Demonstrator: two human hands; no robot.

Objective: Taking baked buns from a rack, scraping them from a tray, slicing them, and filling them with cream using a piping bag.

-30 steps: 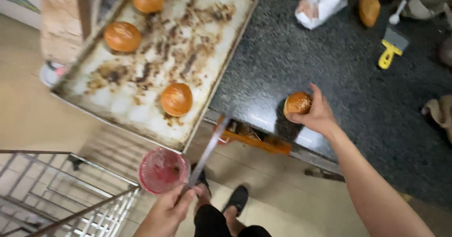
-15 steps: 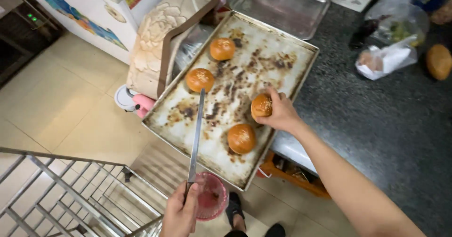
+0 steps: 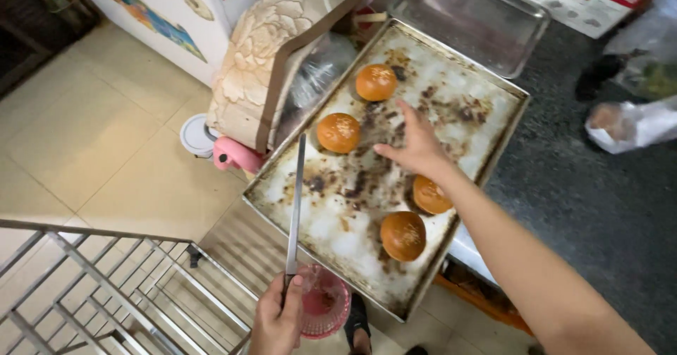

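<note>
Fingers (image 3: 391, 148) of the right hand (image 3: 416, 147) are spread open and flat, hovering over the middle of the baking tray (image 3: 486, 90), holding nothing, palm down. They point left toward the bun (image 3: 338, 132) sitting nearest them, but I can't tell if they actually touch it; looks like a small gap. That forearm comes in from the near right corner and crosses over another bun (image 3: 430, 194), hiding part of it.

Left hand (image 3: 278, 320) is down at the near edge, closed around the handle of a long knife (image 3: 295, 207). Blade runs pretty much straight away from the person, near to far, tip pointing at the far side and ending just left of that bun, over the tray's left rim. Handle is swallowed by the fist, so can't see it.

Two more buns: one at the far end (image 3: 376, 81), one on the near side (image 3: 403, 235). Tray is long, angled from near left to far right on a dark speckled counter (image 3: 592, 200), its near corner hanging off the edge. A pink bucket (image 3: 326, 305) sits under the left hand, partly hidden.
</note>
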